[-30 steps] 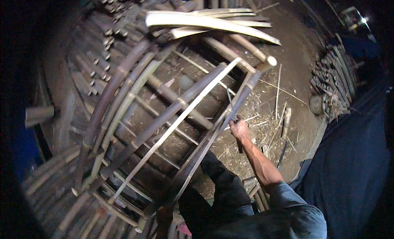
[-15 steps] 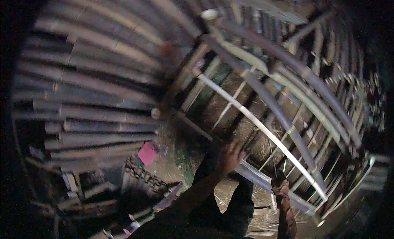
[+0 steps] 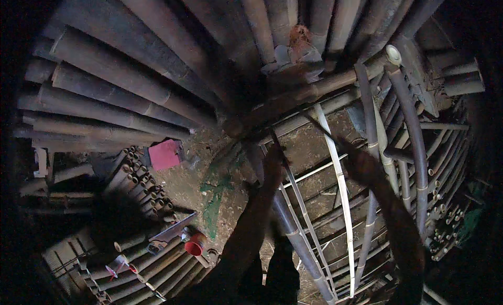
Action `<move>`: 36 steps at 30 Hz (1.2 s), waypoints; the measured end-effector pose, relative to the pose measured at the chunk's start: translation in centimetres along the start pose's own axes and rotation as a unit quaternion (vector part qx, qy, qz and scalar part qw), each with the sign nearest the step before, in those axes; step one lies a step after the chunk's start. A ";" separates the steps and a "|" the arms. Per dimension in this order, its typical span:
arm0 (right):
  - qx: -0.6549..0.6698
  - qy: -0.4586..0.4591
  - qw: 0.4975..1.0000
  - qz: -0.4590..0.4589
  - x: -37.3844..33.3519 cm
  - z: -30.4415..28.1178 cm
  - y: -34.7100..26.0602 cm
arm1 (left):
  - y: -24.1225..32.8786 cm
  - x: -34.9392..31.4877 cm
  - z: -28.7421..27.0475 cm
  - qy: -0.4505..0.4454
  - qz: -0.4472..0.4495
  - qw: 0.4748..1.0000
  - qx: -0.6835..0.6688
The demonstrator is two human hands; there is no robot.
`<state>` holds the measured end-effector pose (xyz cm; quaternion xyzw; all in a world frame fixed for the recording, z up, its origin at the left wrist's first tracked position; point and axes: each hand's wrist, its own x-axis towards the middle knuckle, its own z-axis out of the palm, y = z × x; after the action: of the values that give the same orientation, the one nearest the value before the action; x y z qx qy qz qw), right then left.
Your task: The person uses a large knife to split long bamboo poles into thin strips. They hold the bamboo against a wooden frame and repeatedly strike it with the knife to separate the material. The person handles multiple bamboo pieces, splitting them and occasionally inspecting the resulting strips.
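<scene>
While the view has swung left since before, both hands (image 3: 273, 166) (image 3: 361, 163) reach the bamboo frame (image 3: 340, 189), fingers' grip unclear.

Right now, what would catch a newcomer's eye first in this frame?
Probably the bamboo frame of curved poles and pale slats at centre right, with the left hand and right hand both reaching onto it. Next, the thick bamboo poles stacked upper left, and the pink block on the dirt floor.

Stacked bamboo poles (image 3: 120, 95) lean along the left; a pink block (image 3: 165, 154) and red cup (image 3: 194, 247) lie on dirt.
</scene>
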<state>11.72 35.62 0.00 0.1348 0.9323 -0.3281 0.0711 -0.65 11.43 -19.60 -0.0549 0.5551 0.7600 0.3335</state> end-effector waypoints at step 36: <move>-0.245 -0.085 0.960 -0.102 15.8 -0.3 -13.6 | 12.2 -7.4 1.0 -0.078 -0.126 0.956 0.255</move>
<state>-7.37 28.90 4.84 -0.0112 0.9835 -0.1052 0.1467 -1.60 7.01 -6.05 0.0221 0.6910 0.5473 0.4717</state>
